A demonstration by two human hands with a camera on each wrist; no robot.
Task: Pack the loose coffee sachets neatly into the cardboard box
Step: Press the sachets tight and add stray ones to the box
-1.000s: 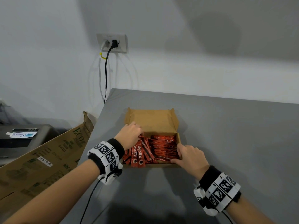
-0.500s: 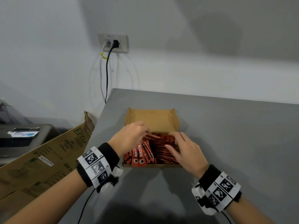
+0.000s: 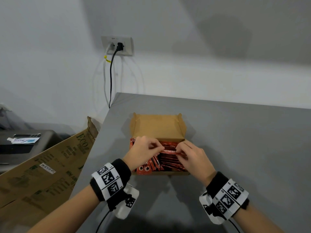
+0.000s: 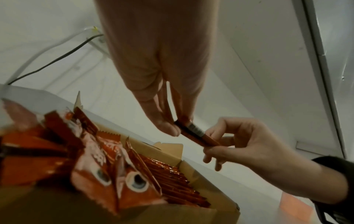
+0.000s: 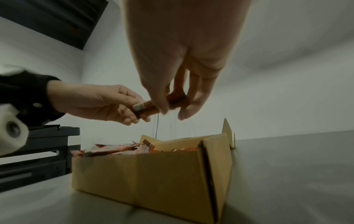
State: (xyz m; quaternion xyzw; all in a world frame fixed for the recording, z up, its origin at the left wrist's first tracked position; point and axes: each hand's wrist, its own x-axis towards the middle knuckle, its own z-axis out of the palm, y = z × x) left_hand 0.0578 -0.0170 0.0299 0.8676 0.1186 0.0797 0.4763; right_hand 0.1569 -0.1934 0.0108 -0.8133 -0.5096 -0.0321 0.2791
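Observation:
A brown cardboard box (image 3: 158,126) stands open on the grey table, its lid flap leaning back. Red coffee sachets (image 3: 170,163) fill it: a tidy stack on the right, looser ones (image 4: 107,171) sticking up at the left. Both hands hover over the box and share one red sachet (image 3: 169,150) held level. My left hand (image 3: 144,151) pinches its left end (image 4: 184,125) between thumb and fingers. My right hand (image 3: 191,157) pinches the other end (image 5: 151,106). The box's front wall (image 5: 145,174) hides the stack in the right wrist view.
The table's left edge (image 3: 94,152) runs close to the box. Beyond it lean a large printed carton (image 3: 43,169) and a dark printer (image 3: 21,143). A wall socket (image 3: 117,45) with cables hangs behind. Bare grey tabletop (image 3: 244,148) lies to the right.
My left hand drew a sachet out of the box's left side and raised it. My right hand left the stack and took the sachet's other end; both hands rose above the box.

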